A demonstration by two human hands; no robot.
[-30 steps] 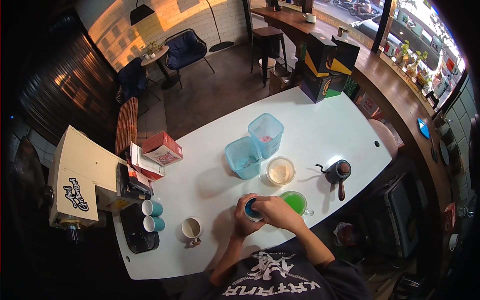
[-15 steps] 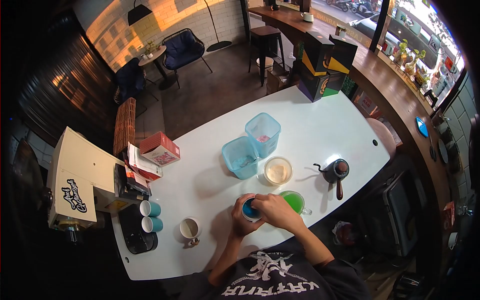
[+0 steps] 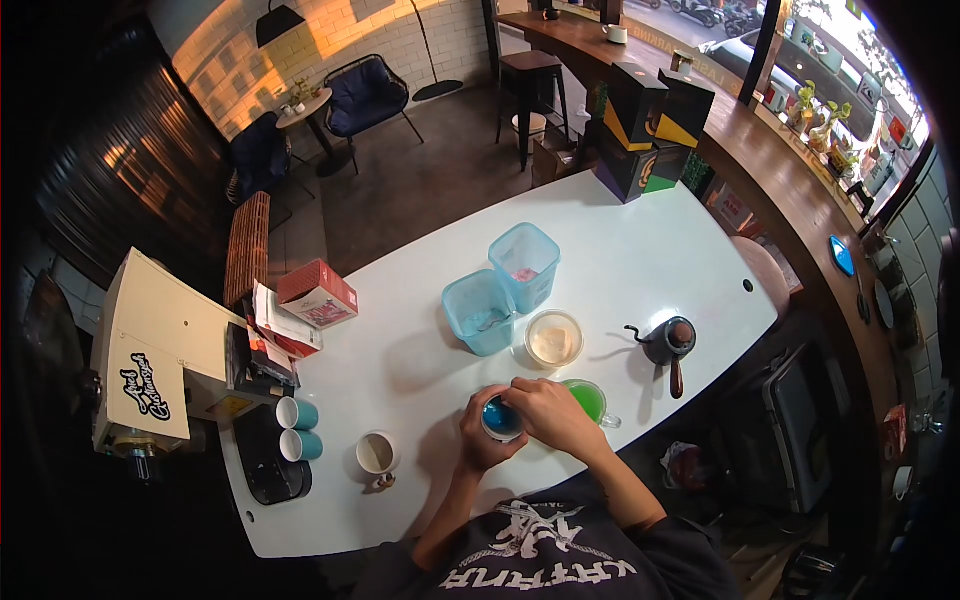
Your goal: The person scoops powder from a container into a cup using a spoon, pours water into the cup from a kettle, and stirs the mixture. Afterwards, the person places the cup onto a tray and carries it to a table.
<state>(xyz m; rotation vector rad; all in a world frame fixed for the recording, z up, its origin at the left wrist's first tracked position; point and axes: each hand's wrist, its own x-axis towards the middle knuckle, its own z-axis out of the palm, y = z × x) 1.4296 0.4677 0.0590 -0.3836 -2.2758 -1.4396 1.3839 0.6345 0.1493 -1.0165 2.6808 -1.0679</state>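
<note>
A cup of blue liquid point(image 3: 501, 418) is close to the table's front edge, with my left hand point(image 3: 481, 436) wrapped round its left side. My right hand point(image 3: 548, 412) is closed at the cup's upper right rim; whatever its fingers pinch is too small to make out. Just right of that hand is a glass mug of green liquid point(image 3: 586, 400), partly hidden by it. Behind the hands stands a round tub with pale contents point(image 3: 554, 339). Two light-blue containers, one point(image 3: 478, 313) nearer and one point(image 3: 525, 267) farther, stand side by side beyond it.
A dark gooseneck kettle point(image 3: 670, 342) stands at the right. On the left are a mug point(image 3: 378, 453), two teal cups point(image 3: 299, 429) on a black tray, a red box point(image 3: 318, 293) and a cream machine point(image 3: 150, 350). Black boxes point(image 3: 650, 130) are stacked at the far end.
My right hand's fingers have risen slightly from inside the blue cup toward its rim, and more of the liquid shows. My left hand keeps its hold. The camera view has shifted a little.
</note>
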